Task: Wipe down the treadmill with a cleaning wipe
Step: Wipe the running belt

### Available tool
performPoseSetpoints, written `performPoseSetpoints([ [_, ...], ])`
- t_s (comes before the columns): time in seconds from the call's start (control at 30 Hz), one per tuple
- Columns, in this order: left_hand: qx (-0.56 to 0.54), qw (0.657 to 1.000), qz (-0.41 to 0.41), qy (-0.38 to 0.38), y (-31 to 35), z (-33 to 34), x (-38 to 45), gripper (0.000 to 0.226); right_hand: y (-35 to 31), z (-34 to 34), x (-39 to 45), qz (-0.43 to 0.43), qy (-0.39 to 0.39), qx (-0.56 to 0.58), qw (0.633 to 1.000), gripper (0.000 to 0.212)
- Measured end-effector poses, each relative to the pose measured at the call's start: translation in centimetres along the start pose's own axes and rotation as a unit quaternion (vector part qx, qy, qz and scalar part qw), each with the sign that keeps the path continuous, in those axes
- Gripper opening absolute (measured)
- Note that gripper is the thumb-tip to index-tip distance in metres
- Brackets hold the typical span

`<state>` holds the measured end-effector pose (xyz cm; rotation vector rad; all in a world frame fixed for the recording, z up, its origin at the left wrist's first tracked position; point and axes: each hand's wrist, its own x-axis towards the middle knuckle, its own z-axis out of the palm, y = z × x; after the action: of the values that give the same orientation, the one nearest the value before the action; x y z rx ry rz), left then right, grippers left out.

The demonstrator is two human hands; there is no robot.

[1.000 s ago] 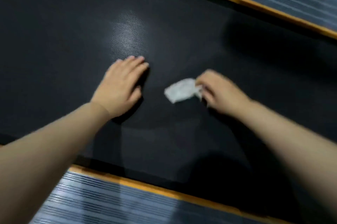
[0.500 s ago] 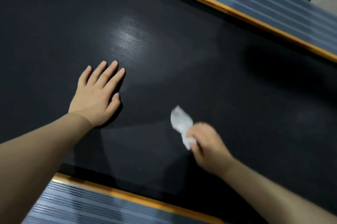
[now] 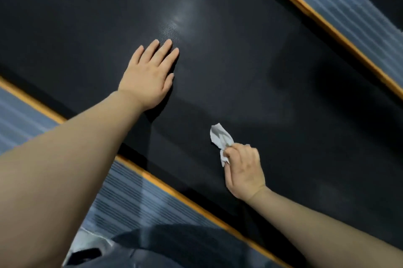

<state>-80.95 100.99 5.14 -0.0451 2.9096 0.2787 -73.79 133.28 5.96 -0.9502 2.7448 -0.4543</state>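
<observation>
1. Wipe (image 3: pixel 219 138): white, crumpled, sitting low on the black treadmill belt (image 3: pixel 250 53), toward the nearer edge, bunched at the fingertips of the right hand (image 3: pixel 244 169).
2. Looking thin, soft and very light; probably damp, so likely dragging a little on the textured belt rather than sliding freely.
3. Folding and balling up easily, judging from the creases; no stiffness to speak of, nothing fragile about it beyond possible tearing if scrubbed hard.
4. Best held by the gathered end, as now, with the loose flap trailing on the belt; spreading it flatter under the fingers probably covering more surface per stroke.
5. Right hand: curling fingers and thumb round the bunched end of the wipe, loose end sticking out up and to the left.
6. Left hand (image 3: pixel 150 75): lying flat on the belt with fingers straight and close together, holding nothing, well apart from the wipe, seemingly bracing.
7. Belt: wide, flat, firm-looking, finely textured, catching a patch of glare just beyond the left fingertips.
8. Counting: one wipe, one belt, two hands, two ridged grey side rails (image 3: pixel 135 193), each edged with one orange strip (image 3: pixel 189 199).
9. Dark clothing (image 3: pixel 174 246) showing at the bottom edge, too blurred to describe further.
</observation>
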Motion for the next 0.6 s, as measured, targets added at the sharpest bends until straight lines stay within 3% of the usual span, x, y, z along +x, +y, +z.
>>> performPoseSetpoints([
  [0.13, -0.003, 0.998, -0.053, 0.011, 3.1, 1.4, -5.2, 0.058, 0.4, 0.3, -0.4, -0.032, -0.001, 0.008, 0.999, 0.012],
  [0.2, -0.009, 0.997, -0.082, 0.002, 4.1, 1.7, -7.4, 0.058, 0.6, 0.5, -0.8, -0.111, -0.027, 0.012, 0.993, 0.013],
  [0.3, -0.038, 0.994, -0.101, -0.030, 6.2, 1.6, -9.7, 0.058, 0.9, 0.3, -1.1, -0.283, -0.106, 0.013, 0.953, 0.020],
  [0.43, -0.091, 0.988, -0.095, -0.078, 8.2, 1.7, -12.4, 0.057, 0.0, 0.4, -1.7, -0.427, -0.231, 0.035, 0.873, 0.028],
  [0.53, -0.102, 0.988, -0.088, -0.072, 8.8, 1.4, -13.6, 0.056, -0.3, 0.2, -1.1, -0.476, -0.213, 0.010, 0.853, 0.023],
  [0.6, -0.091, 0.989, -0.093, -0.070, 8.8, 1.4, -14.3, 0.057, 0.0, -0.7, 1.3, -0.474, -0.197, 0.010, 0.858, 0.018],
])
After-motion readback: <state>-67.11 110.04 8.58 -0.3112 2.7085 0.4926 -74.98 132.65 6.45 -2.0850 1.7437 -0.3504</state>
